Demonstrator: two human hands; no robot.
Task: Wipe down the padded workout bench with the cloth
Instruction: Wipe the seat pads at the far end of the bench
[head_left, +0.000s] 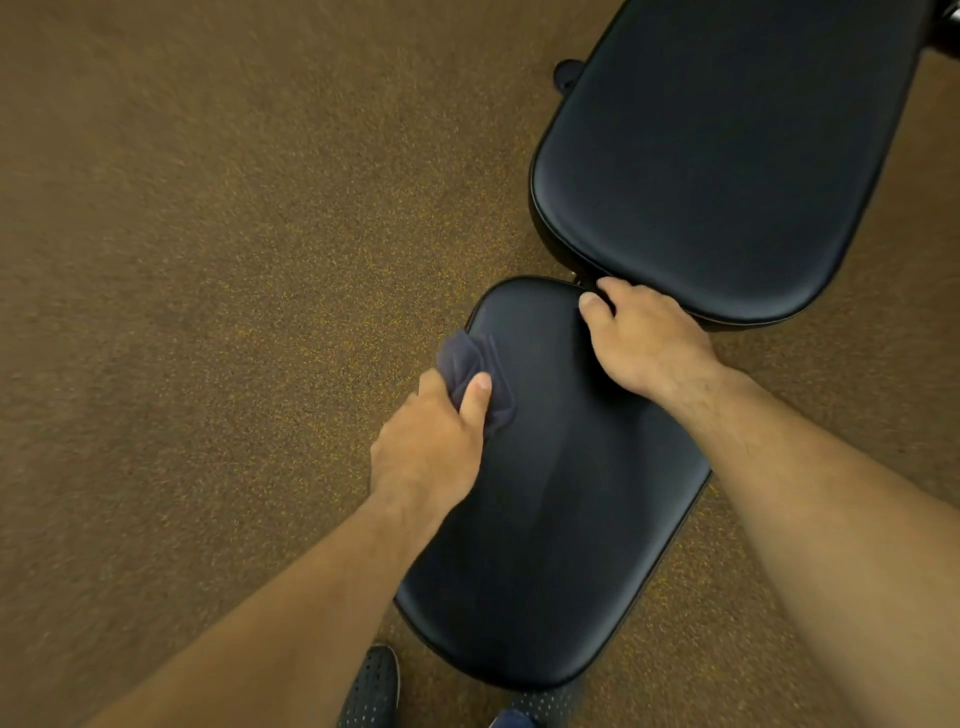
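Observation:
The workout bench has two black padded parts: a seat pad (561, 545) close to me and a longer back pad (717, 156) beyond it. My left hand (431, 447) is closed on a crumpled grey-blue cloth (470, 364), which is pressed on the seat pad's left edge near its far end. My right hand (644, 338) rests on the far right corner of the seat pad, with its fingers curled over the edge into the gap between the two pads.
Brown speckled rubber floor (208, 260) surrounds the bench. A black frame foot (567, 73) pokes out left of the back pad. My dark perforated shoe (371, 691) stands just left of the seat pad's near end.

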